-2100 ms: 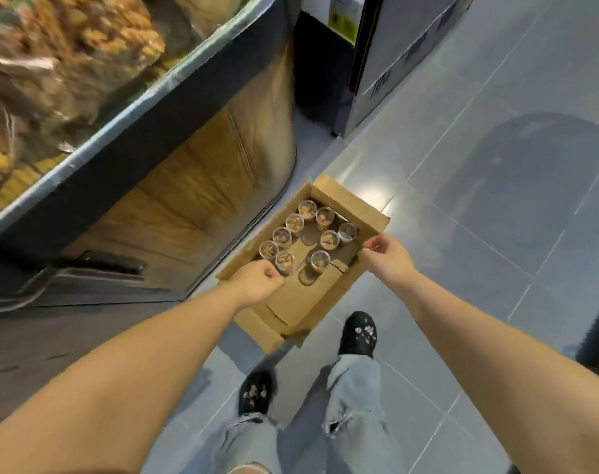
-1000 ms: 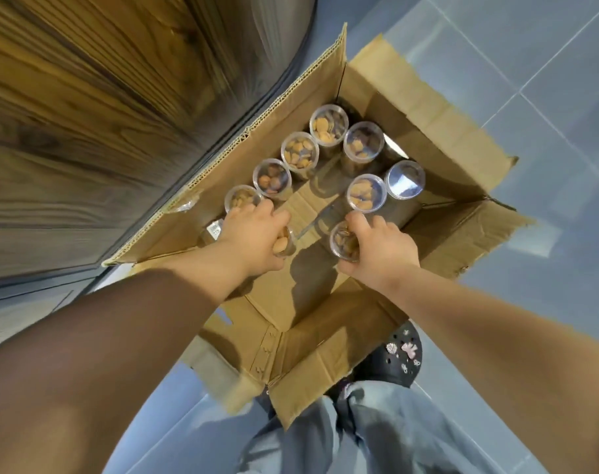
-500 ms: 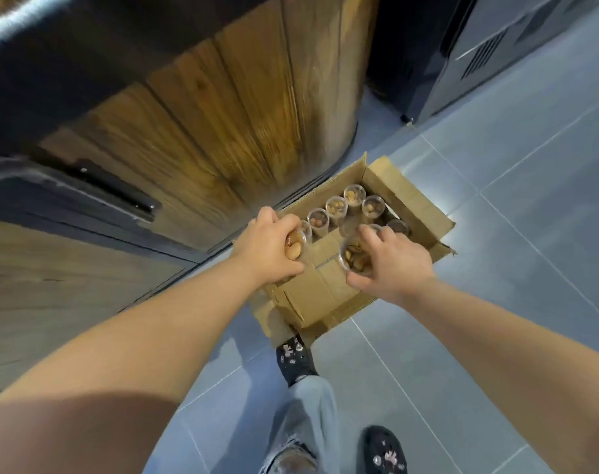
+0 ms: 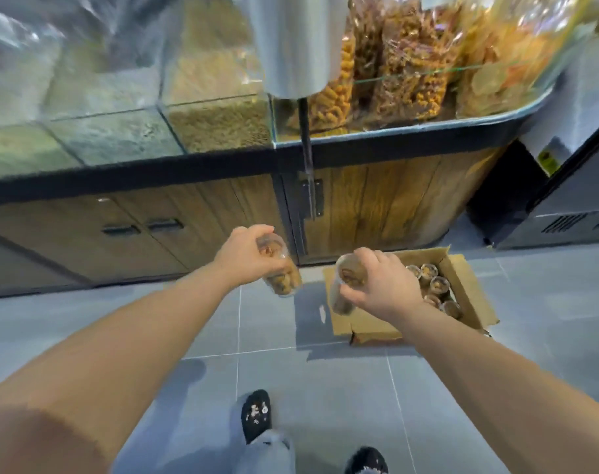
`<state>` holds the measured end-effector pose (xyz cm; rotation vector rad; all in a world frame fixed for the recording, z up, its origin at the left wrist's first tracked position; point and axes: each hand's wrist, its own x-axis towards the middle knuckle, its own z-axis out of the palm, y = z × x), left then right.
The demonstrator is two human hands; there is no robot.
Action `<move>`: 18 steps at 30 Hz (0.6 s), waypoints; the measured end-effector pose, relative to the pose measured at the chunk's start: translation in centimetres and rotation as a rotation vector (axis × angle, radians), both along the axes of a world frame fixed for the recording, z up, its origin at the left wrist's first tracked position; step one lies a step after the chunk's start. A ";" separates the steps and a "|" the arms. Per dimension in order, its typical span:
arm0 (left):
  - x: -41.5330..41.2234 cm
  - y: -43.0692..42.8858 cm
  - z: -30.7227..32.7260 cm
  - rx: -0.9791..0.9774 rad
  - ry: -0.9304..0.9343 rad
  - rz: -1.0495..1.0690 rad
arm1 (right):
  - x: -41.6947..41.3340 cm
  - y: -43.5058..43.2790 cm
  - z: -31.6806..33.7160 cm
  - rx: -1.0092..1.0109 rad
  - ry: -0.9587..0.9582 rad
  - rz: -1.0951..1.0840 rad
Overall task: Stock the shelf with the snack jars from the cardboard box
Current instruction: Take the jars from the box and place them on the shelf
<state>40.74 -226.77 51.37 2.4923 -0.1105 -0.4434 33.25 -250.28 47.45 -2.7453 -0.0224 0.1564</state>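
Note:
My left hand (image 4: 245, 256) grips a clear snack jar (image 4: 283, 278) of brown snacks by its top, held in the air in front of the counter. My right hand (image 4: 382, 285) grips a second clear snack jar (image 4: 342, 292) by its rim, just left of the cardboard box (image 4: 462, 289). The open box lies on the grey tiled floor at the right, with several more snack jars (image 4: 434, 285) standing along its right side. The glass display shelf (image 4: 223, 131) runs across the top of the view, above both hands.
A wooden cabinet (image 4: 376, 203) with dark handles fills the space under the glass display. Bagged orange and yellow snacks (image 4: 394, 63) stand behind the glass at the upper right. A dark appliance (image 4: 565, 200) stands at the far right. My shoes (image 4: 255, 413) are on the floor below.
Both hands have lifted a jar each out of the box and risen. The view has swung up from the box to the counter, and the box now lies to the right.

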 end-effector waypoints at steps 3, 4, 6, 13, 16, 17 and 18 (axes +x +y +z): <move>0.3 5.7 5.2 -0.013 -0.088 0.103 | 1.2 5.4 5.3 -0.010 -0.067 0.069; 0.5 7.6 6.8 -0.027 -0.110 0.130 | 1.8 7.4 6.9 -0.014 -0.087 0.076; 1.0 11.6 9.9 -0.043 -0.162 0.154 | 3.0 11.5 9.8 -0.010 -0.128 0.085; 4.3 25.3 19.2 -0.116 -0.291 0.146 | 8.3 25.2 18.7 -0.040 -0.291 0.143; 6.0 29.4 22.8 -0.130 -0.347 0.128 | 10.6 29.4 22.0 -0.039 -0.355 0.153; 6.7 30.4 23.9 -0.154 -0.363 0.130 | 11.4 30.4 23.1 -0.036 -0.378 0.154; 7.6 31.2 24.8 -0.179 -0.376 0.142 | 12.2 31.1 24.2 -0.037 -0.398 0.158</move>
